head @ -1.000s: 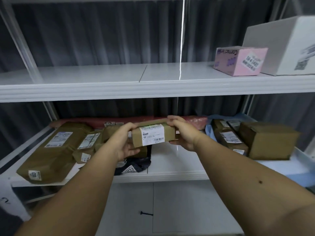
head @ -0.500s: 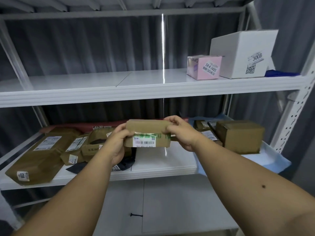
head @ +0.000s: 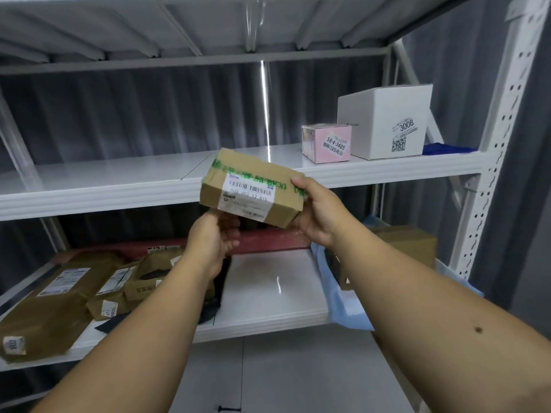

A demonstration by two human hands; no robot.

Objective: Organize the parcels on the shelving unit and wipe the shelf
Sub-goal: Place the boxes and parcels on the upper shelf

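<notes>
A small brown cardboard parcel [head: 253, 189] with green tape and a white barcode label is raised and tilted in front of the edge of the middle shelf [head: 104, 186]. My right hand [head: 319, 216] grips its right end, thumb on top. Just under the parcel's left end is my left hand [head: 211, 242], blurred, with its fingers loosely curled and nothing in them. Beneath my arms lies the lower shelf [head: 268, 293], bare white in its middle.
A pink box [head: 328, 143], a white box [head: 387, 120] and a blue cloth [head: 444, 149] sit at the middle shelf's right end. Below, brown parcels [head: 59, 293] crowd the left, with a long red package [head: 268, 238] behind. A brown box [head: 411, 242] sits on a blue sheet [head: 343, 302].
The parcel has risen from lower-shelf height to the middle shelf's edge and tilted. My left hand has come off its left end and dropped below it. My view has tilted up.
</notes>
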